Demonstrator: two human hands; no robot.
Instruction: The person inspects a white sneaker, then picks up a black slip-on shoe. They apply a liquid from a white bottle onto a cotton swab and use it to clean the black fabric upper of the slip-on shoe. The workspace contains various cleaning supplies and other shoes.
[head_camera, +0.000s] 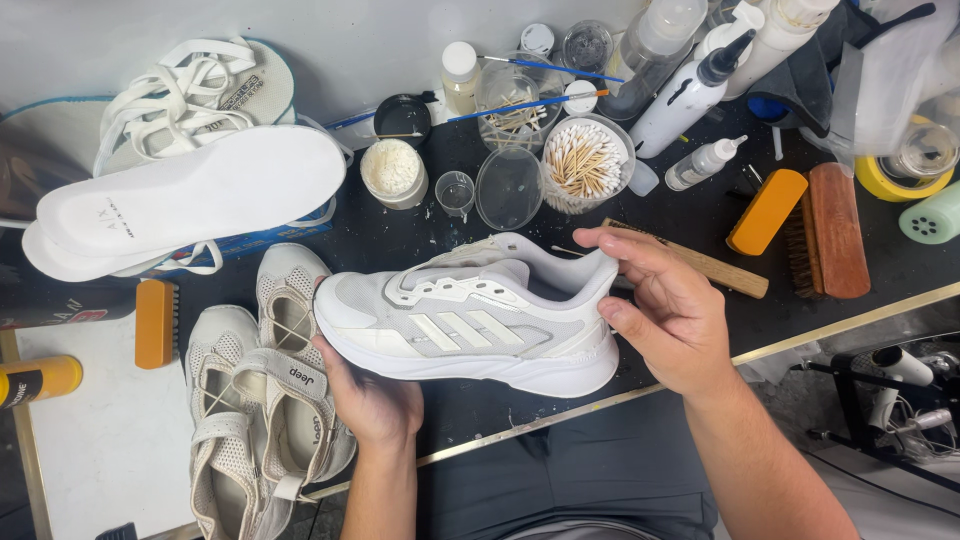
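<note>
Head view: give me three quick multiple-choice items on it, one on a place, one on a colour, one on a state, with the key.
1. Where do the beige sandals lie?
A. Left of the white sneaker
B. Behind the cotton swabs
C. On the insoles

2. What colour is the brush back beside the wooden brush?
A. Green
B. Orange
C. Black

3. How is the sneaker held?
A. Flat on the table, untouched
B. In one hand only
C. Off the table in both hands

Key:
1 A, the sandals sit at the lower left, next to the sneaker's toe.
2 B, the orange brush lies just left of the wooden one.
3 C, the left hand cups the sole under the toe and the right hand grips the heel collar.
</note>
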